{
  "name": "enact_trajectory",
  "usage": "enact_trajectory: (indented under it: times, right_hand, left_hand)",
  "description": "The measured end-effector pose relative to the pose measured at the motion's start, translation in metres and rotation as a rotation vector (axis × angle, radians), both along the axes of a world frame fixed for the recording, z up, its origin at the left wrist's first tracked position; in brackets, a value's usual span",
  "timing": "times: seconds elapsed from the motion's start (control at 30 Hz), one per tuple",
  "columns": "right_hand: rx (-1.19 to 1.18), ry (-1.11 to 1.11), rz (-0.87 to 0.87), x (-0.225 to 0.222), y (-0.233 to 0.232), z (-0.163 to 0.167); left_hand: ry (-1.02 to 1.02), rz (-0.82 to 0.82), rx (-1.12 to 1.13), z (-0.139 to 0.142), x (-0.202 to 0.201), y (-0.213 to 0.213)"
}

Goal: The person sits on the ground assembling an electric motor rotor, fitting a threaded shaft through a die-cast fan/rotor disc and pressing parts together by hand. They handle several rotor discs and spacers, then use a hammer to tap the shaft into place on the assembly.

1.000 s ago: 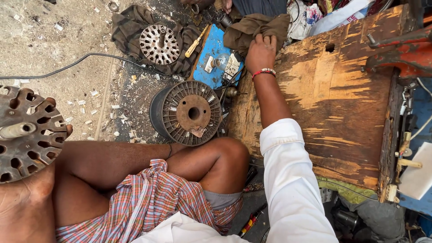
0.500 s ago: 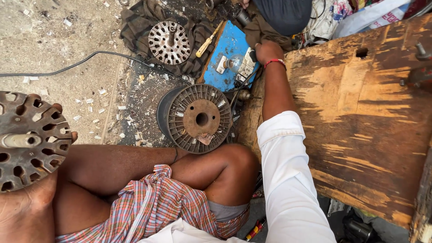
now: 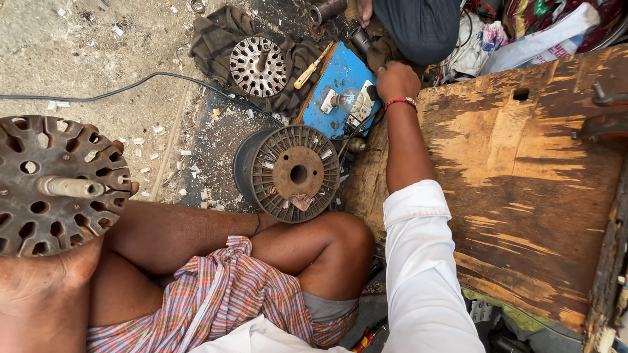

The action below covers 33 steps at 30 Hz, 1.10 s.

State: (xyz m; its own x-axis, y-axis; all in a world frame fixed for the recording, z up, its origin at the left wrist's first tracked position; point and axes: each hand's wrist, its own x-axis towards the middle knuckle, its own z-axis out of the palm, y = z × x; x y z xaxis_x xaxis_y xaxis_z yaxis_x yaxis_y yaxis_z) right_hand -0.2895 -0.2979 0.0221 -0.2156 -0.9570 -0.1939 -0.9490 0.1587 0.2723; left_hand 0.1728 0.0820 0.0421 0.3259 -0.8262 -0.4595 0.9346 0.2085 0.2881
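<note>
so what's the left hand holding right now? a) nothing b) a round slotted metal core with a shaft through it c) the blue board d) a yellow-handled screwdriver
b: the left hand grips the rusty round slotted metal core from below, its shaft sticking out of the centre, while the yellow-handled screwdriver lies untouched by the blue board.

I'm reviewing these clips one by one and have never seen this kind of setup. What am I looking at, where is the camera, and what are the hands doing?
The camera sits on a person's head and looks down at their crossed legs on the ground. The left hand holds up a rusty perforated metal disc with a shaft. The right hand reaches forward to a blue board carrying a bulb and switch; what it grips is hidden. On the ground lie a ribbed round spool, a second perforated disc on dark cloth, and a black cable. A worn wooden board lies to the right.
</note>
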Motion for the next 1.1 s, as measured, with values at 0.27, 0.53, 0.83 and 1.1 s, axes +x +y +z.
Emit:
enact_trajectory:
  times: [0.27,0.53,0.83,1.1]
  right_hand:
    - [0.061,-0.649,0.685,0.116,0.028,-0.003]
    - [0.139,-0.719,0.402,0.183,0.029,-0.057]
    - [0.074,-0.773,0.466,0.180,0.055,-0.037]
    - [0.363,-0.652,0.801,0.218,0.107,-0.007]
  left_hand:
    - [0.020,0.022,-0.080,0.003,0.003,-0.008]
    - [0.080,0.036,-0.130,0.013,0.006,-0.017]
    - [0.086,0.030,-0.183,0.027,0.006,-0.023]
    - [0.282,0.083,-0.160,0.028,0.006,-0.024]
